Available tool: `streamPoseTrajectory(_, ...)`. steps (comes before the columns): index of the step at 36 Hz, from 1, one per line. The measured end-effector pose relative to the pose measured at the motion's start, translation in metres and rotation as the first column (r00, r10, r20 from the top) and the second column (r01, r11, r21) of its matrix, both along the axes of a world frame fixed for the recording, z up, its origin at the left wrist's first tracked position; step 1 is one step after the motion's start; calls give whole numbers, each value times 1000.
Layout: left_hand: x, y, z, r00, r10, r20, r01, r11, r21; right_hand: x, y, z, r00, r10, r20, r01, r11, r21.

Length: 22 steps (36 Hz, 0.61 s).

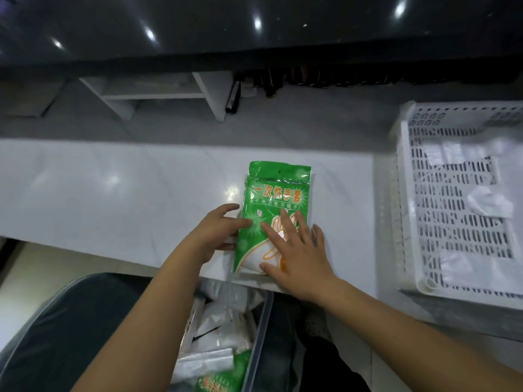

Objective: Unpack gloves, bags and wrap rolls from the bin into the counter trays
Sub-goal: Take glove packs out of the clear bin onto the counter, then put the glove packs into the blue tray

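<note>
Glove pack lies flat, long axis pointing away; right hand presses open-palmed, left hand steadies its edge.

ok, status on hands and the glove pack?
Left hand open, against pack's left edge. Right hand flat on top. Green plastic glove pack on white counter, not in white perforated tray. Path clear.

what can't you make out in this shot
Head view only:
- Lower part of the green glove pack: covered by the right hand; the left hand hides its left edge.
- Bin contents: cut off by the bottom edge, partly behind the left forearm.
- White tray: blurred, cut off on the right.
</note>
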State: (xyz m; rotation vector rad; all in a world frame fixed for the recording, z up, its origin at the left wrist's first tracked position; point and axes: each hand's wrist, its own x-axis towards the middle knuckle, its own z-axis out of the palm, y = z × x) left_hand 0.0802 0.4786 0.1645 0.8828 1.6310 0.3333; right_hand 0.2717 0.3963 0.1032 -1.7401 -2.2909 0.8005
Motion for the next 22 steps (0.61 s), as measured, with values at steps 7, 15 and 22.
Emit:
streamPoseTrajectory(7, 4, 4, 2, 994, -50, 94, 56, 997, -54, 7, 1, 5, 997, 8, -78, -8, 1000, -4)
streamPoseTrajectory(15, 5, -27, 8, 981, -3, 194, 1, 1000, 13, 23, -10, 25, 992, 60, -111, -66, 996, -59)
streamPoseTrajectory(22, 2, -88, 32, 959, 40, 280, -85, 985, 152, 36, -53, 63, 967, -82, -241, 66, 995, -71)
